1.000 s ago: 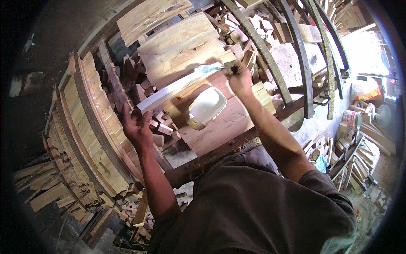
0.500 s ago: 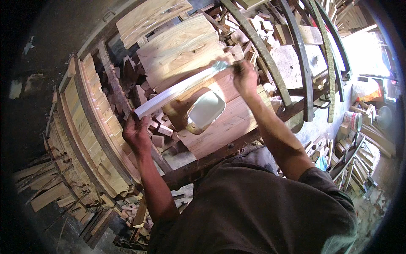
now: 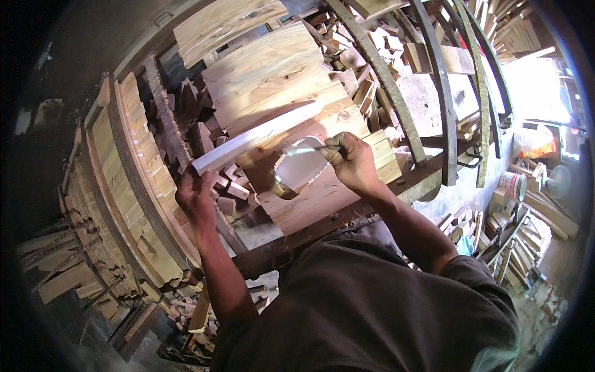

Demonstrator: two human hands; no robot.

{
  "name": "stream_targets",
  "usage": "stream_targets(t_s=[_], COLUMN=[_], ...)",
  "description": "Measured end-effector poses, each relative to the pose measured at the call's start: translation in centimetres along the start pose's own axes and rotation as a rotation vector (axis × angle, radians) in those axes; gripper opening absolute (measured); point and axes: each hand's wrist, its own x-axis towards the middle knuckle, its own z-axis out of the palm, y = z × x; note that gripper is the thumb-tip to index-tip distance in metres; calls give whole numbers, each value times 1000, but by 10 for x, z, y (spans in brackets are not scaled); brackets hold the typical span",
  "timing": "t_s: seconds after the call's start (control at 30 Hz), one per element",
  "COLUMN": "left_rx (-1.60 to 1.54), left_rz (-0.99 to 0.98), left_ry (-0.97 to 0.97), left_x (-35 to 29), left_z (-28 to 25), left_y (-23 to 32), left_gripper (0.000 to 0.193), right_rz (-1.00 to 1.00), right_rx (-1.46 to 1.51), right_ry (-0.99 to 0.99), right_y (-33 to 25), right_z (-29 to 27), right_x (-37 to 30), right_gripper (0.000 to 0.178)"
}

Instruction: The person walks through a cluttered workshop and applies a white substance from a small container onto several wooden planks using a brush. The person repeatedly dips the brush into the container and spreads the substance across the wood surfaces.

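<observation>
My left hand (image 3: 197, 197) is closed on the near left end of a long, narrow wooden strip (image 3: 260, 134), whose upper face looks white and wet. The strip slants up to the right across several pale joined boards (image 3: 266, 74). Between the fingers of my right hand (image 3: 353, 162) is a thin brush (image 3: 308, 149) with a pale, coated tip, slightly blurred. That tip is over the mouth of a cut-open plastic container (image 3: 286, 190) holding a white, glue-like liquid (image 3: 300, 168). The container rests on the boards, close to my right hand.
Dark curved metal bars (image 3: 441, 93) stand at the right over heaped wood offcuts (image 3: 365, 59). Clamped wooden panels (image 3: 133, 192) lie at the left. A rusty beam (image 3: 291, 245) runs between me and the boards. A bucket (image 3: 513, 183) and scrap wood are at far right.
My right hand has moved back from the strip's far end toward me, bringing the brush to the container. My left hand keeps its hold on the strip, with only a slight shift.
</observation>
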Motion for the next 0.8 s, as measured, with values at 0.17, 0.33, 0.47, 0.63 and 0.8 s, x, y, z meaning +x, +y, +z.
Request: stream_targets(t_s=[0.17, 0.33, 0.47, 0.63, 0.8], left_rx=[-215, -572, -693, -774, -831], left_rz=[-119, -249, -373, -350, -376], left_ry=[61, 236, 279, 239, 302], left_x=[1, 13, 32, 86, 179], left_z=[-2, -6, 2, 29, 56], left_y=[-19, -82, -97, -93, -109], left_gripper=[36, 40, 40, 36, 30], right_rz=[-41, -91, 156, 145, 177], right_rx=[-336, -372, -2, 351, 391], right_ry=[-241, 60, 47, 62, 121], right_y=[24, 75, 105, 101, 98], right_z=[-4, 2, 15, 18, 30], right_x=[-10, 48, 105, 183, 279], right_gripper=[55, 49, 44, 32, 26])
